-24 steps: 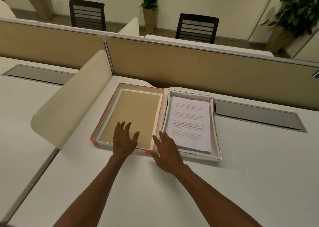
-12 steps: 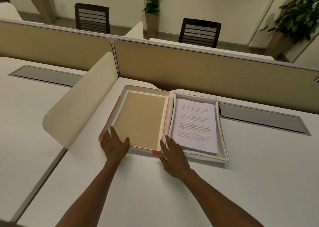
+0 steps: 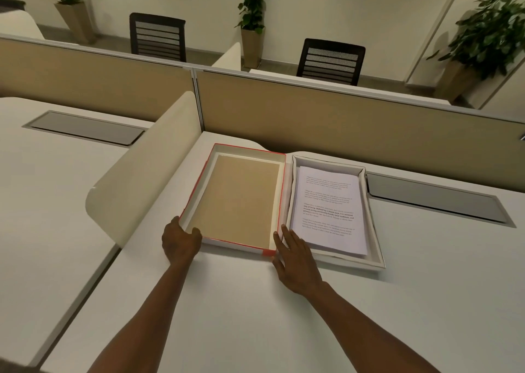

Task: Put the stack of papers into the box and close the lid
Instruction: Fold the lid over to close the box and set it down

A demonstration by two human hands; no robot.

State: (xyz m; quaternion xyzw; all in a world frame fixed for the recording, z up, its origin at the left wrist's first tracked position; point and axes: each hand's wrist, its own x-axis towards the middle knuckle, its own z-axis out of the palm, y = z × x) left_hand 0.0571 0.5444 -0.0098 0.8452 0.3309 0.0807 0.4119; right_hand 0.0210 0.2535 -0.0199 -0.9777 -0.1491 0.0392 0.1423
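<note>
A white shallow box (image 3: 375,225) lies open on the desk, and the stack of printed papers (image 3: 329,208) rests inside it. Its lid (image 3: 241,202), red-edged with a brown cardboard inside, lies upside down on the box's left, touching it. My left hand (image 3: 180,240) grips the lid's near left corner, thumb over the rim. My right hand (image 3: 295,257) lies flat with fingers spread at the lid's near right corner, fingertips at the seam between lid and box.
A curved cream divider panel (image 3: 142,171) stands left of the lid. A tan partition wall (image 3: 341,122) runs behind the box. Grey cable hatches (image 3: 434,196) are set into the white desk (image 3: 255,316). Chairs and potted plants stand beyond.
My left hand slid from the lid's inner floor to its near left corner and took hold of it. My right hand shifted slightly toward the lid's near right corner.
</note>
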